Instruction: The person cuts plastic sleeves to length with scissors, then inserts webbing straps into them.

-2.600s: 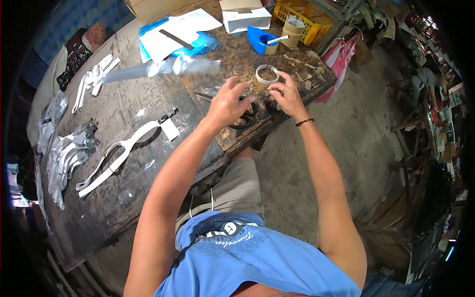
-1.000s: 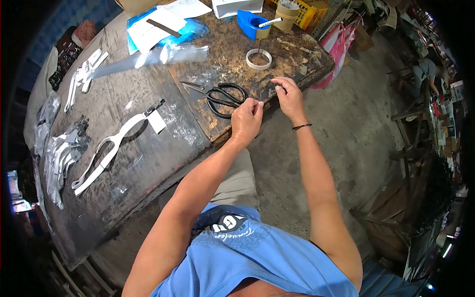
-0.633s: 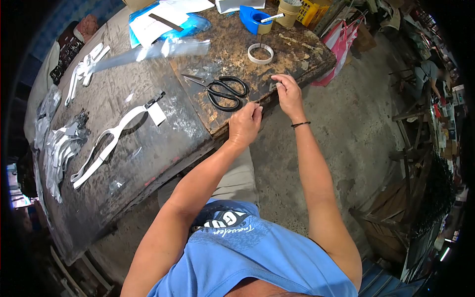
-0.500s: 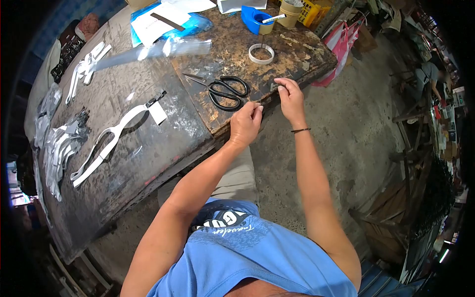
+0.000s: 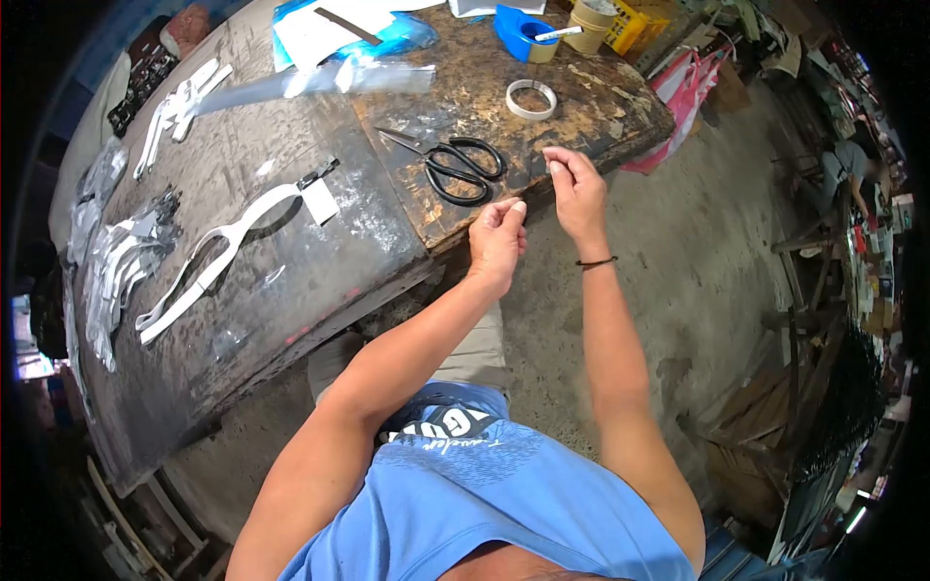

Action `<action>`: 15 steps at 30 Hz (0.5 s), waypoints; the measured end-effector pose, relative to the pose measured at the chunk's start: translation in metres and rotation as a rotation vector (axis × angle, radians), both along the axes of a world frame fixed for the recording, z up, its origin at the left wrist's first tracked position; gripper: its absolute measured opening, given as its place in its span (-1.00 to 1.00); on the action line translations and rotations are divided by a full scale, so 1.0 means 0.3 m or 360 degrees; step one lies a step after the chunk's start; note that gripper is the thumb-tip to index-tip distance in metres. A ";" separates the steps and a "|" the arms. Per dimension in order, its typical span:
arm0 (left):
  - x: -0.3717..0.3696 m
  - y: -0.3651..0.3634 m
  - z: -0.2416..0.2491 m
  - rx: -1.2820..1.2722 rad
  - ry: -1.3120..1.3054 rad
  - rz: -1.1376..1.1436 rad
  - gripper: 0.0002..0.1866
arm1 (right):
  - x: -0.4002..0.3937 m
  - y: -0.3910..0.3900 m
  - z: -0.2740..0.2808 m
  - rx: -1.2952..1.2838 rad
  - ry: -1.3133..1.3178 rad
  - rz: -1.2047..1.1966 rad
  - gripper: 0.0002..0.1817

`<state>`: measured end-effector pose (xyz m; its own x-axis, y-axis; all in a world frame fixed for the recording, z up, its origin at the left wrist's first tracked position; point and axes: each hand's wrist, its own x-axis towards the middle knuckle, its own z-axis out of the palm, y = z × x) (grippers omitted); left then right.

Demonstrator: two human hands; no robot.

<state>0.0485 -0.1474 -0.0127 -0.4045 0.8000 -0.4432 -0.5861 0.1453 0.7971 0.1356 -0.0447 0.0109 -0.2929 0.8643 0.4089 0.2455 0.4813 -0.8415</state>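
Observation:
My left hand [image 5: 497, 240] is closed in a pinch at the table's front edge, just below the scissors. Whatever it may hold is too small to make out. To its right, my right hand [image 5: 579, 194] hovers beyond the edge with thumb and fingertips drawn together; nothing I can name shows in them. Black-handled scissors [image 5: 455, 169] lie on the worn wood, blades pointing to the upper left. Above my right hand rests a roll of tape [image 5: 531, 89]. A white strap [image 5: 225, 247] with a black buckle and a white tag [image 5: 321, 201] is laid out to the left.
Bundled straps in plastic [image 5: 131, 247] lie on the table's [image 5: 320, 261] left side. At the back are a clear plastic sleeve [image 5: 320, 79], papers on blue plastic [image 5: 339, 34], a blue tape dispenser [image 5: 513, 37] with a marker, and a tan container [image 5: 588, 27]. A person [image 5: 848, 165] is far right.
The view has shifted a little, so the table items appear farther right. My left hand has moved slightly right and turned, thumb now upward. My right hand's fingers stay drawn together.

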 end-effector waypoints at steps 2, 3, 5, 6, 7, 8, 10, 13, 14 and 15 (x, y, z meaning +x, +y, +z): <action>0.008 0.009 -0.014 0.0001 0.0043 0.0055 -0.77 | -0.068 0.021 0.064 0.0170 -0.0160 0.0231 -0.78; 0.011 0.016 -0.027 -0.0008 0.0062 0.0096 -0.79 | -0.102 0.033 0.095 0.0197 -0.0349 0.0400 -0.74; 0.012 0.029 -0.070 0.0015 0.0103 0.0130 -0.80 | -0.185 0.070 0.056 0.0402 -0.0574 0.0628 -0.71; 0.020 0.041 -0.090 0.0046 0.0137 0.0144 -0.80 | -0.223 0.077 0.035 0.0506 -0.0711 0.0693 -0.71; 0.020 0.039 -0.109 0.0114 0.0131 0.0118 -0.76 | -0.261 0.070 0.032 0.0444 -0.0964 0.0698 -0.72; 0.036 0.045 -0.124 0.0127 0.0125 0.0100 -0.76 | -0.298 0.061 0.029 0.0377 -0.1217 0.0699 -0.73; 0.060 0.050 -0.145 0.0441 0.0519 0.0291 -0.76 | -0.338 0.015 0.061 0.0338 -0.1427 0.0600 -0.76; 0.003 0.019 -0.120 0.0205 0.0713 0.0061 -0.78 | -0.342 0.011 0.057 0.0382 -0.1468 0.0567 -0.77; -0.013 0.008 -0.106 0.0032 0.0872 -0.0083 -0.79 | -0.326 0.013 0.068 0.0375 -0.1263 0.0607 -0.77; -0.020 0.005 -0.095 0.0036 0.0871 -0.0085 -0.79 | -0.311 0.017 0.081 0.0371 -0.1059 0.0646 -0.76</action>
